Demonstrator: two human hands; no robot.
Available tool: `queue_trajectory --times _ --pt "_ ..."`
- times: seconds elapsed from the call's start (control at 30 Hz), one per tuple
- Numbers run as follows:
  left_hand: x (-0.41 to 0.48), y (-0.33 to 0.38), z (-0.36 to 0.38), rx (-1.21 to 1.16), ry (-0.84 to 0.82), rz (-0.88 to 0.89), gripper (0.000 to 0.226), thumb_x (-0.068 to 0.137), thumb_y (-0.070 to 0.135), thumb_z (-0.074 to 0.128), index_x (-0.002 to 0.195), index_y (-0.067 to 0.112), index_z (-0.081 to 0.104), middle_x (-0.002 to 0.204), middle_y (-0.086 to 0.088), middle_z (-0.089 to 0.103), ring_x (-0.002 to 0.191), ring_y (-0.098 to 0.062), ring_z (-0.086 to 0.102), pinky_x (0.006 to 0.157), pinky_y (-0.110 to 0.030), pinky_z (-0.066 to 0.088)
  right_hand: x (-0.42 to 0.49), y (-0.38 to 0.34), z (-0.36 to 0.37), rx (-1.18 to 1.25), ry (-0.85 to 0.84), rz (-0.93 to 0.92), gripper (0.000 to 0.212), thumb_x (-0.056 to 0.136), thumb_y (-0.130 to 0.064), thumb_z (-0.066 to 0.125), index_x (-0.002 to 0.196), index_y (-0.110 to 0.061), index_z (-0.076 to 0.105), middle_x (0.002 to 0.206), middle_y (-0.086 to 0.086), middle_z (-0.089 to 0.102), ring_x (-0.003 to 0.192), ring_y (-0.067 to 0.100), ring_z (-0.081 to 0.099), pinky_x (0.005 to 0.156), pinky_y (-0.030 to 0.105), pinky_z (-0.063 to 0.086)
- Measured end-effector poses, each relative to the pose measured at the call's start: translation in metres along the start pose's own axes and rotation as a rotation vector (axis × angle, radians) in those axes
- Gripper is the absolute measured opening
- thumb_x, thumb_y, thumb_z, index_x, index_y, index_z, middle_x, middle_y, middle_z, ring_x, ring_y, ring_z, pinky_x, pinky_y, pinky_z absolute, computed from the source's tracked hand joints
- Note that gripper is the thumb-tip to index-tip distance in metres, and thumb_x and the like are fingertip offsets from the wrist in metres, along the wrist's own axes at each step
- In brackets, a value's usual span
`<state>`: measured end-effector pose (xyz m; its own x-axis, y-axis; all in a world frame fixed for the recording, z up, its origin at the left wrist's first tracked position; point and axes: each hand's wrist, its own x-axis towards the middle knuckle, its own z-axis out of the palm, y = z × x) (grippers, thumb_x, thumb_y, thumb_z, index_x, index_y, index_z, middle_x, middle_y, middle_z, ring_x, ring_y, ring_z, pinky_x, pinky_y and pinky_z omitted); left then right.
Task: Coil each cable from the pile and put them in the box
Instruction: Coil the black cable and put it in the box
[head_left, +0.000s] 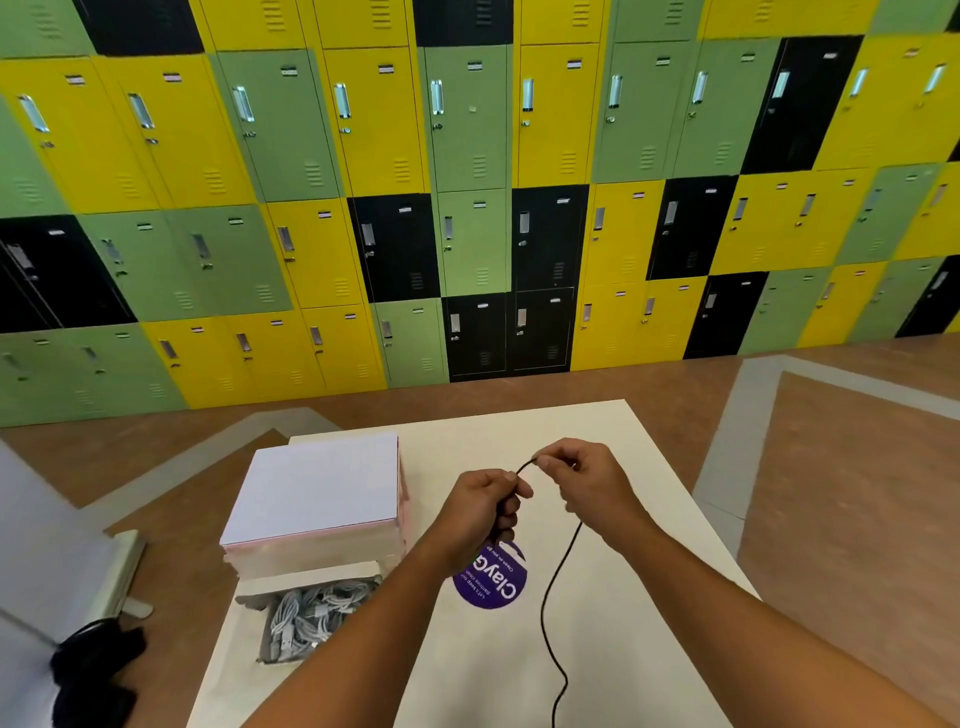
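Loosely bundled white cables (311, 618) in box (306, 576)

Thin black cable (558, 571) held up, top end bent into a short loop, rest hanging in loose waves. Open box (301, 574) at left holds bundled white cables (306, 618).

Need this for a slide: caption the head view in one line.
Head view: left hand and right hand hold a black cable over the table, beside a box of white cables.
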<state>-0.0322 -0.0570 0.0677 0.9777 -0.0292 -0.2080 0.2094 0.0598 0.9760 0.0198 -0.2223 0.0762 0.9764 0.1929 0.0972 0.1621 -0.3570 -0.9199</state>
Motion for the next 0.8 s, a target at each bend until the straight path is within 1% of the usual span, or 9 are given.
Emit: queue_trajectory --times 0.07,0.13,0.23,0.33,0.5,0.57,0.67,0.73,0.8 --pt "-0.001 0.002 0.001 -0.056 0.003 -0.014 0.031 0.107 0.017 0.043 0.089 0.003 0.065 0.060 -0.002 0.046 0.052 -0.012 0.038 0.051 -0.025 0.039 -0.002 0.001 0.001 -0.011 0.041 -0.004 0.011 0.095 -0.025 0.066 0.090 -0.021 0.075 0.079 -0.009 0.070 0.077 0.009 0.064 0.072 0.027 0.052" --pt "-0.001 0.008 0.005 -0.164 0.011 0.005 0.032 0.107 0.015 0.040 0.085 0.004 0.060 0.058 0.000 0.038 0.052 -0.012 0.031 0.049 -0.024 0.034 -0.006 0.004 0.005 -0.010 0.014 0.039 0.014 0.096 -0.027 0.064 0.088 -0.023 0.075 0.070 -0.007 0.065 0.065 0.011 0.057 0.063 0.029 0.047" --pt "0.002 0.022 0.012 -0.334 0.077 0.069 0.032 0.107 0.013 0.037 0.083 0.006 0.057 0.061 -0.001 0.030 0.052 -0.012 0.028 0.050 -0.026 0.034 -0.016 0.008 0.014 0.069 -0.162 0.184 0.023 0.100 -0.026 0.057 0.089 -0.021 0.076 0.063 0.002 0.059 0.049 0.013 0.046 0.048 0.025 0.036" --pt "0.007 0.029 0.013 -0.470 0.165 0.117 0.033 0.107 0.012 0.035 0.086 0.004 0.060 0.061 -0.001 0.038 0.052 -0.011 0.036 0.056 -0.029 0.040 -0.027 0.010 0.022 0.072 -0.347 0.282 0.023 0.100 -0.023 0.053 0.096 -0.017 0.075 0.063 0.007 0.061 0.046 0.016 0.047 0.044 0.024 0.036" --pt "0.015 0.017 0.011 -0.315 0.312 0.181 0.032 0.108 0.015 0.042 0.100 0.006 0.072 0.067 -0.001 0.052 0.063 -0.012 0.055 0.072 -0.033 0.056 -0.033 -0.001 0.026 -0.138 -0.495 0.245 0.022 0.099 -0.031 0.057 0.106 -0.017 0.072 0.073 -0.003 0.064 0.059 0.008 0.057 0.052 0.020 0.045" --pt "0.016 0.009 0.013 -0.299 0.332 0.187 0.030 0.107 0.014 0.045 0.102 0.009 0.073 0.072 0.000 0.062 0.071 -0.014 0.063 0.080 -0.036 0.055 -0.031 -0.010 0.025 -0.232 -0.547 0.184 0.022 0.097 -0.034 0.058 0.101 -0.016 0.070 0.077 -0.005 0.065 0.065 0.008 0.061 0.055 0.018 0.045" --pt "0.013 0.006 0.015 -0.222 0.341 0.216 0.027 0.105 0.011 0.048 0.102 0.012 0.075 0.078 -0.001 0.066 0.077 -0.014 0.066 0.071 -0.027 0.053 -0.026 -0.024 0.020 -0.338 -0.545 0.089 0.021 0.095 -0.030 0.056 0.090 -0.015 0.070 0.085 0.000 0.069 0.076 0.014 0.067 0.061 0.026 0.051" --pt "0.010 0.003 0.013 -0.038 0.316 0.259 0.028 0.105 0.010 0.047 0.100 0.013 0.075 0.078 -0.004 0.068 0.073 -0.012 0.064 0.064 -0.024 0.053 -0.021 -0.032 0.014 -0.355 -0.463 0.022 0.022 0.094 -0.026 0.055 0.085 -0.016 0.073 0.088 0.002 0.074 0.086 0.022 0.070 0.074 0.038 0.055" --pt "0.007 -0.003 0.008 0.126 0.236 0.291 0.029 0.105 0.011 0.047 0.098 0.011 0.075 0.078 -0.004 0.070 0.069 -0.012 0.062 0.060 -0.025 0.052 -0.014 -0.040 0.007 -0.344 -0.393 -0.028 0.022 0.094 -0.027 0.058 0.079 -0.018 0.072 0.084 -0.001 0.074 0.090 0.023 0.070 0.080 0.042 0.056"
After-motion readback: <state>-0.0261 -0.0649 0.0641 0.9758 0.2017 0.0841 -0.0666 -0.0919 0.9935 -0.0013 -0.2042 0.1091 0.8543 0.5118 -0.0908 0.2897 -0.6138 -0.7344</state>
